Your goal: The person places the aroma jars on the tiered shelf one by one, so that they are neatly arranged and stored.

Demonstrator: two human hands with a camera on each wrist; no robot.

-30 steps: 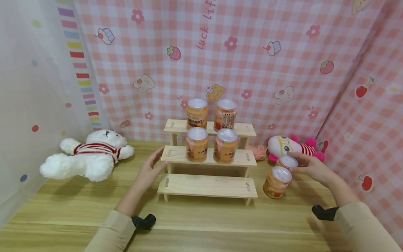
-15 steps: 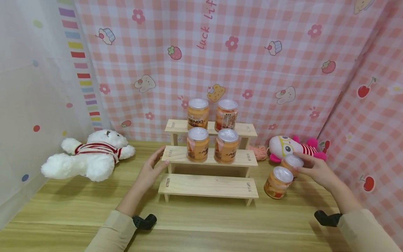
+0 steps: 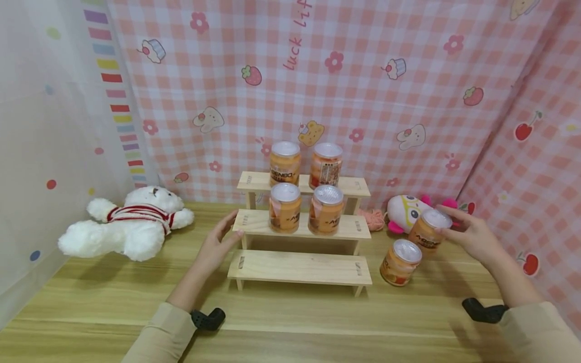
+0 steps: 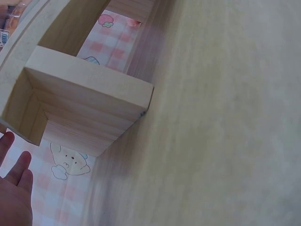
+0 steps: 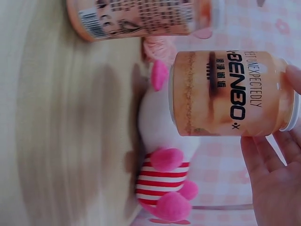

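My right hand (image 3: 474, 239) pinches an orange can (image 3: 426, 237) with a clear lid near its top, thumb and fingers on opposite sides. In the right wrist view this can (image 5: 225, 94), marked BENBO, hangs above the table. A second orange can (image 3: 401, 263) stands on the table just in front of it. My left hand (image 3: 220, 242) rests at the left end of the middle step of a three-tier wooden shelf (image 3: 299, 267). In the left wrist view its fingers (image 4: 19, 169) lie fairly straight beside the shelf's end. Two cans (image 3: 285, 209) stand on the middle step.
Two more cans (image 3: 285, 164) stand on the top step. A white plush bear (image 3: 136, 222) lies at the left. A pink-and-white plush toy (image 3: 404, 212) and a pink yarn bundle (image 3: 372, 219) lie behind the held can. A checked curtain (image 3: 345, 101) closes the back.
My right hand has moved right with its can, which has risen and come away from the can in front. The left hand stays at the shelf.
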